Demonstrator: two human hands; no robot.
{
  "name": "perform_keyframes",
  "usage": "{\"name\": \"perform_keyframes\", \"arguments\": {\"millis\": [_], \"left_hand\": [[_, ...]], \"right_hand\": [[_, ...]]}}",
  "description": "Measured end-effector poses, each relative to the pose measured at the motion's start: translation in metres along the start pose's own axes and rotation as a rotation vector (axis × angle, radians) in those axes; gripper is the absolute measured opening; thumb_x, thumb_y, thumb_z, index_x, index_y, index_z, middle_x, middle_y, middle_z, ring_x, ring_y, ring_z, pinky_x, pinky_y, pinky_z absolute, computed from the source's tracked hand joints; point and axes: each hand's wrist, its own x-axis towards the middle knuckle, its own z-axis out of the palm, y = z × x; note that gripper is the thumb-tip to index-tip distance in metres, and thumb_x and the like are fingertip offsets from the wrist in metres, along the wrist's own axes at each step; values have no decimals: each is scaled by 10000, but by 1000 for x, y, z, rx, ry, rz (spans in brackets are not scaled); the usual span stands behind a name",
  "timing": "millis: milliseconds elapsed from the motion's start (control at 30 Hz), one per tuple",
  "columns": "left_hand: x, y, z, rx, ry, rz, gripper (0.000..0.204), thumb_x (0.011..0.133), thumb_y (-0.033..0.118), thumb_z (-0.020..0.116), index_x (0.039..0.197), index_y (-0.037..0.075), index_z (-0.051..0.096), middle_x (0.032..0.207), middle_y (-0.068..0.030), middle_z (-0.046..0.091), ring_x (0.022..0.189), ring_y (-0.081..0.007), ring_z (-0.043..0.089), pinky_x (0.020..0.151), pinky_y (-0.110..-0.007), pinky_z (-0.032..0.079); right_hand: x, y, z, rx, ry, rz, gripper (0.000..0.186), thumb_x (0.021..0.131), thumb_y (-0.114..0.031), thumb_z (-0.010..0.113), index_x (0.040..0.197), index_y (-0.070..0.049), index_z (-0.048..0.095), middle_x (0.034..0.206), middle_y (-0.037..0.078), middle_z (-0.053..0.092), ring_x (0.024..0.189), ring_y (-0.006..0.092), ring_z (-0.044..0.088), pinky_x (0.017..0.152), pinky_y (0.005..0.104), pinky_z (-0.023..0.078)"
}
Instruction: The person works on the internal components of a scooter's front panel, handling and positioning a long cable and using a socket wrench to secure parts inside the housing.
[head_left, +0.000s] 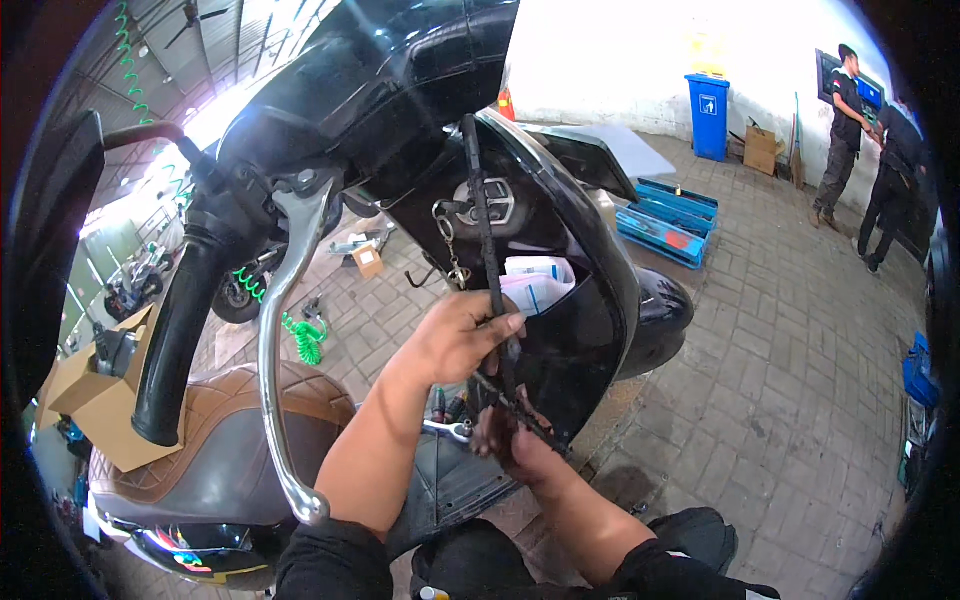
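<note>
A black taped cable (482, 190) hangs from beneath the scooter's handlebar cover, down past the front panel's inner side (545, 370). My left hand (460, 335) is closed on this cable, thumb and fingers pinching it at mid-height. Lower down, my right hand (520, 435) has its fingers around the cable's lower part, where it splits into strands; those fingers are partly blurred. Right by the left hand, a key ring (445, 225) dangles from the ignition lock (490, 203). Folded papers (535, 285) stick out of the panel's pocket beside the cable.
The brake lever (275, 360) and black grip (178, 340) rise left of my left forearm. A wrench (450, 430) and other tools lie on the footboard (445, 500). The brown seat (230, 430) is at lower left. A blue toolbox (665, 225) stands beyond the scooter; two people stand far right.
</note>
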Motion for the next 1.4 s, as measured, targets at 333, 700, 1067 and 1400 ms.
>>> {"name": "perform_keyframes", "arguments": {"millis": [333,700,1067,1400], "left_hand": [[5,-1,2,-161,-12,-105,271,1013,248,663,961,-18,675,750,-73,685,568,-155,657,519,-320,513],[8,4,2,-103,68,-117,258,998,237,688,966,-19,682,753,-61,685,572,-139,641,522,-317,515],[5,13,0,32,130,-42,252,969,225,727,961,-26,703,724,-42,671,575,-114,625,530,-305,493],[10,7,6,17,294,-1,260,958,239,726,961,-21,707,643,-50,621,556,-110,580,533,-323,458]], "right_hand": [[-14,-1,-12,-766,221,-60,264,1045,-284,540,1002,-44,641,779,53,629,823,224,632,771,361,525],[-16,6,5,-736,469,-41,451,1050,-473,491,930,-62,633,752,54,602,790,197,600,722,326,475],[-24,18,1,-868,496,-172,489,1081,-505,432,946,-69,607,757,61,584,778,242,581,796,395,464],[-11,10,1,-425,479,37,569,1082,-529,408,953,-24,635,737,92,578,765,233,591,735,370,469]]}}
